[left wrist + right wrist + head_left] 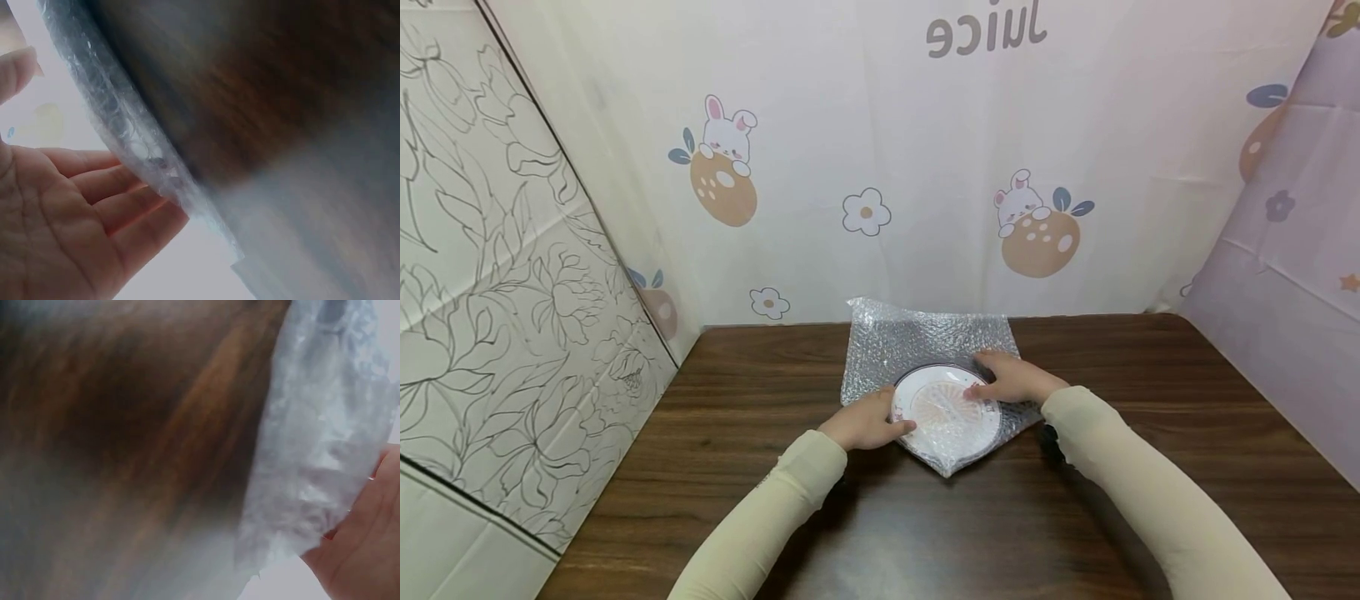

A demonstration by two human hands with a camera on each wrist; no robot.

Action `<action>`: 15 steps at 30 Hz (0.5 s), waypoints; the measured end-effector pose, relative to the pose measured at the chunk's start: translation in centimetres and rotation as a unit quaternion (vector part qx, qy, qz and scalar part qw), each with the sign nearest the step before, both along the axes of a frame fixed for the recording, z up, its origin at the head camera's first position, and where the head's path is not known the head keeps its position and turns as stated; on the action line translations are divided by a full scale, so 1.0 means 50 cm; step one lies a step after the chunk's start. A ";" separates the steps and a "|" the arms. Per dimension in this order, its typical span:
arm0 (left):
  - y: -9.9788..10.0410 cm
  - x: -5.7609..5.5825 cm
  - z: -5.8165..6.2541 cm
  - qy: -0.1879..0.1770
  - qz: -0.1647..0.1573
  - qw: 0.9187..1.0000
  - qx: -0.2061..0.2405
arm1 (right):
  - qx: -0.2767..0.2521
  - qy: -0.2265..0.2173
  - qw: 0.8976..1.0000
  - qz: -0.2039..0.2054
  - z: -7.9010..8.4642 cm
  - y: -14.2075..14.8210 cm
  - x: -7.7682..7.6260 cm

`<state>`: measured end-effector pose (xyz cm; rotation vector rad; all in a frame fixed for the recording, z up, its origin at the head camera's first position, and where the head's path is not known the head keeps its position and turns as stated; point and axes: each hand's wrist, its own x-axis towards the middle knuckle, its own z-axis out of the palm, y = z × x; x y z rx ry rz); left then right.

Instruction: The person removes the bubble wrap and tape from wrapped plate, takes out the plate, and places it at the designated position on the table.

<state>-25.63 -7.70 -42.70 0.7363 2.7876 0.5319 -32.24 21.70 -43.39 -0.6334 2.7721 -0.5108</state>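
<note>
A round white plate (983, 419) with a dark rim line and a pale orange radial pattern lies on bubble wrap (917, 333). Clear wrap covers its near part and comes to a point at the front. My left hand (868, 419) holds the plate's left edge, thumb over the rim and fingers along the wrapped side. In the left wrist view its fingers meet the bubble wrap (119, 112). At the right edge, my right hand (1013, 379) grips the plate with the thumb on top. Its fingertips are hidden behind bubble wrap (312, 437) in the right wrist view.
The dark wooden table (760, 375) extends on both sides of the wrap. A printed curtain (865, 125) hangs behind it, and a flower-drawn panel (512, 275) stands at the left. Something small and black (1050, 442) shows beside the right cuff.
</note>
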 end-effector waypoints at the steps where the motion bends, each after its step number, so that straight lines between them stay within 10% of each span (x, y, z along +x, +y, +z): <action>1: -0.001 0.000 0.001 -0.002 -0.003 1.000 0.000 | -0.002 0.004 1.000 0.000 0.001 -0.001 0.002; 15: 0.003 0.004 0.005 -0.001 0.008 1.000 -0.025 | -0.057 0.044 0.997 0.012 0.038 -0.011 0.031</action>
